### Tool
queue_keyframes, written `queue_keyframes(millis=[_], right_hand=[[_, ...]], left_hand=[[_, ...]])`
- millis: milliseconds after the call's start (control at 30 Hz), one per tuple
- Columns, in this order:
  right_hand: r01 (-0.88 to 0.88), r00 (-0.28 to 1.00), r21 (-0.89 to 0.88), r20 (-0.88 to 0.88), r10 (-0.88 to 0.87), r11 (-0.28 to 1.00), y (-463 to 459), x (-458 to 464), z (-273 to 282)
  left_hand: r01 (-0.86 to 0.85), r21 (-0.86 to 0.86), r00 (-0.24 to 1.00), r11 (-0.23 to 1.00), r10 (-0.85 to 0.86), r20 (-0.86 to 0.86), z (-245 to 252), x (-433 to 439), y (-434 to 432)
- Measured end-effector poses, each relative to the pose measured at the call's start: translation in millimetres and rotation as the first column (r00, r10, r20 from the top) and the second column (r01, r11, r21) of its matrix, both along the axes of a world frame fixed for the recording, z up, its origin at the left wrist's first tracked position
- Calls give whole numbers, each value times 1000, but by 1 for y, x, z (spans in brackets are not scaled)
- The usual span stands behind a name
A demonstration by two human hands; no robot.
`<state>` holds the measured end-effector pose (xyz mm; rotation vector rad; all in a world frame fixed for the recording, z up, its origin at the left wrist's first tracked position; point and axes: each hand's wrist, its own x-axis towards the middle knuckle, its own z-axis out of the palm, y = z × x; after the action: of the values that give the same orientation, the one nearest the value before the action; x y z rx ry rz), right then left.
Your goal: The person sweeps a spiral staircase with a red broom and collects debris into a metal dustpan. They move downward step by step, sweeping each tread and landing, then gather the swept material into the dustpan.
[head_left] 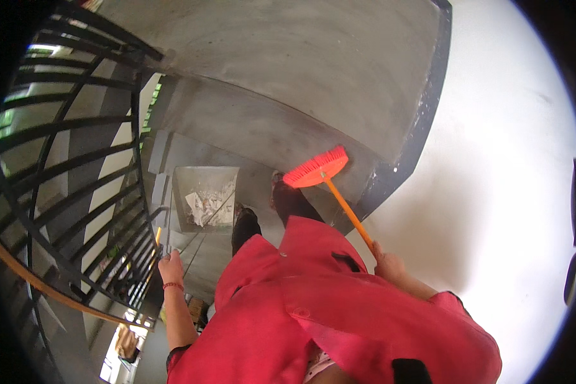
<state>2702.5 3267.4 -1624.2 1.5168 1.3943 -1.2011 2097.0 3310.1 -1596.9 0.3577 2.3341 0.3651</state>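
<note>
My right hand (pixel 389 265) grips the orange handle of a broom (pixel 348 206). The red bristle head lies over my foot, close to the riser of a concrete step. On the left, my left hand (pixel 171 267), with a red bracelet at the wrist, is closed around the thin metal handle of a dustpan. The metal dustpan (pixel 204 174) hangs or rests beside my other foot; which one I cannot tell. White debris and crumpled scraps (pixel 206 204) lie in it.
A black metal stair railing (pixel 137 115) with an orange-brown handrail (pixel 43 288) curves along the left. A grey concrete landing (pixel 317 57) spreads ahead. A white wall (pixel 499 144) with a dark grey skirting band (pixel 425 120) stands at the right.
</note>
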Motion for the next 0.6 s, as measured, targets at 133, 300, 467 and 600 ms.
queue_keyframes(millis=[133, 300, 467, 600], right_hand=[[58, 998, 154, 3, -59, 986, -19, -12, -40], [177, 983, 135, 15, -181, 975, -23, -46, -23], [207, 978, 342, -49, -202, 917, -37, -156, -65], [214, 960, 358, 94, -263, 909, -83, -148, -120]], left_hand=[[85, -40, 996, 996, -84, 20, -30, -9, 2], [206, -46, 978, 977, -204, 45, -80, -39, -25], [454, -3, 890, 891, -454, 34, -124, -75, -38], [624, -35, 781, 780, -625, -9, -143, -78, -32]])
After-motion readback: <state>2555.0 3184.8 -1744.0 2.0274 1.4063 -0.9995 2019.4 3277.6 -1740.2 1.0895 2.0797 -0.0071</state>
